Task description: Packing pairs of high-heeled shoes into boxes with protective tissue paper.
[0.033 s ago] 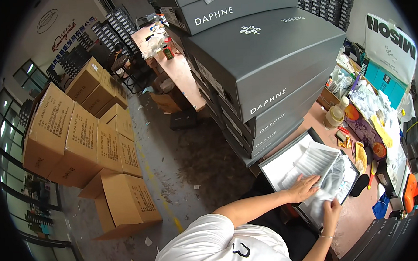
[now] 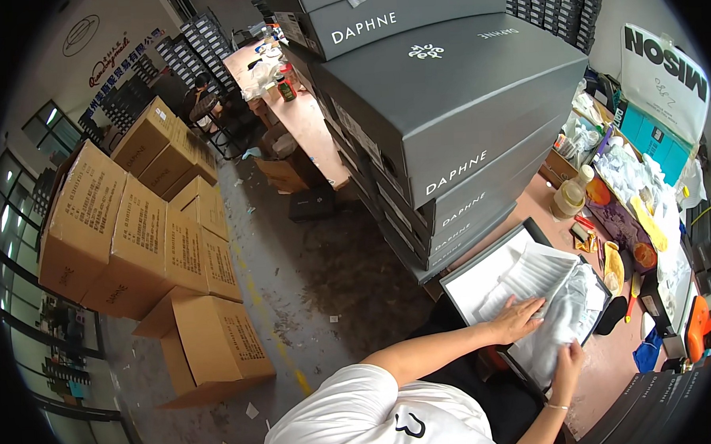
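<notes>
An open dark shoebox (image 2: 463, 285) with a white inside lies on the workbench in front of me. White tissue paper (image 2: 562, 312) is in it, wrapped loosely round a bundle whose contents I cannot see. My left hand (image 2: 518, 320) rests flat on the paper, fingers stretched out. At the near right side of the box, my right hand (image 2: 566, 365) has its fingers bent round the paper's edge. A printed white sheet (image 2: 532, 274) lies under the far part of the paper, by my left fingertips.
A tall stack of dark shoeboxes (image 2: 478, 121) stands beyond the open box. On the pinkish workbench (image 2: 608, 370) are a clear bottle (image 2: 569, 198), a yellow cloth (image 2: 614, 268) and an orange-handled tool (image 2: 697, 326). Brown cartons (image 2: 166, 238) are piled on the floor at left.
My right hand has shifted slightly to the right, and the tissue paper beside it lies smoother over the bundle. My left hand stays in place.
</notes>
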Motion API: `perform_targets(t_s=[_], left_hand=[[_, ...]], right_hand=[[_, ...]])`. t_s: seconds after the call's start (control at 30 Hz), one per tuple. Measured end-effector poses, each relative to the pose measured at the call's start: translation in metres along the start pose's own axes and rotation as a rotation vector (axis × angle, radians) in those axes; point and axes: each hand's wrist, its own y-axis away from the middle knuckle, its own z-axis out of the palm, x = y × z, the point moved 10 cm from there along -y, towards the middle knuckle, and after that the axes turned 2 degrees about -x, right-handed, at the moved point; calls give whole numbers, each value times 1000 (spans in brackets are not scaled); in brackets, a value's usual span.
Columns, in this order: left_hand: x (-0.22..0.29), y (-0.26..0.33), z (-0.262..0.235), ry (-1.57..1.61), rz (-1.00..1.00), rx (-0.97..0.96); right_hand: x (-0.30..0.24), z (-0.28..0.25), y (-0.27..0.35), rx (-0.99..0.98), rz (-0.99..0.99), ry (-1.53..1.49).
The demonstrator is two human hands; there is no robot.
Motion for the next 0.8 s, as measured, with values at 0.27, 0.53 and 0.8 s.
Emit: perform_targets(t_s=[0.27, 0.53, 0.8], left_hand=[[96, 14, -85, 643, 160, 204], [39, 17, -37, 1866, -315, 184], [16, 12, -96, 1849, -219, 260]], right_hand=[[-142, 5, 61, -174, -350, 498], [-212, 59, 83, -119, -920, 1048], [-200, 52, 122, 59, -990, 820]])
